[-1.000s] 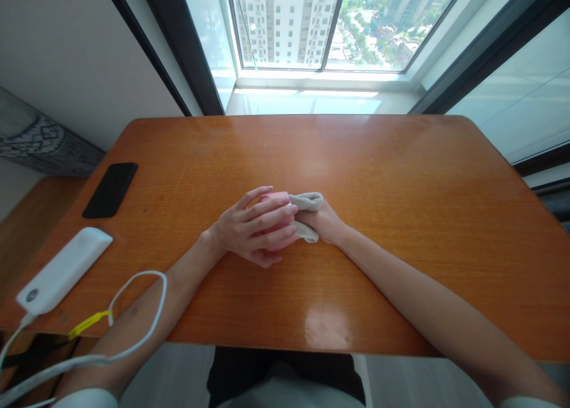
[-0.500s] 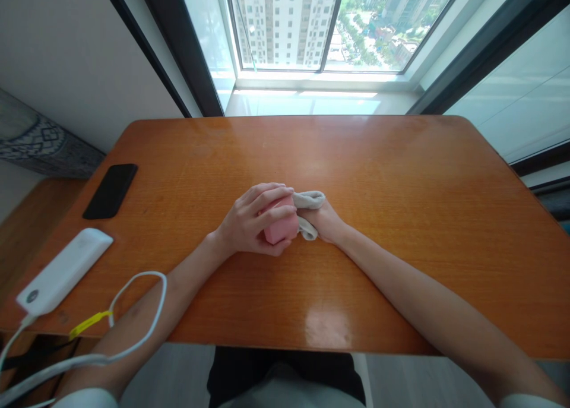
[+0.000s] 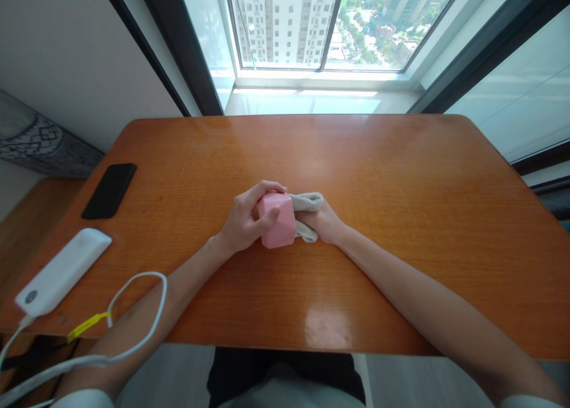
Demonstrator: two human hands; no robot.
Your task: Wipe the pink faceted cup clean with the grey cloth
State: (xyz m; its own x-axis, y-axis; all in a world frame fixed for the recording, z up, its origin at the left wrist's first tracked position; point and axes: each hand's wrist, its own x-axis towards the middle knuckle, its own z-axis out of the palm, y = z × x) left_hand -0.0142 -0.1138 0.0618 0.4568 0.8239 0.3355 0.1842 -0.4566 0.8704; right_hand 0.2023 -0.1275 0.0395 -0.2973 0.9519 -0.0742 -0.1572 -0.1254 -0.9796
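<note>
A pink faceted block (image 3: 276, 220) sits at the middle of the orange wooden table (image 3: 401, 176). My left hand (image 3: 244, 221) grips it from the left, fingers curled over its top and thumb on its front face. My right hand (image 3: 324, 224) is closed on a grey cloth (image 3: 306, 203), which is pressed against the block's right side. Part of the cloth is hidden behind the block and my fingers.
A black phone (image 3: 109, 190) lies at the table's left side. Nearer the front left corner rests a white power bank (image 3: 62, 271), with a white cable (image 3: 133, 313) looping over my left forearm. A large window runs behind the table's far edge.
My left hand's fingers, spread over the pink block, have curled and drawn back to its left side, so more of the block's faces show. My right hand and the cloth have barely moved.
</note>
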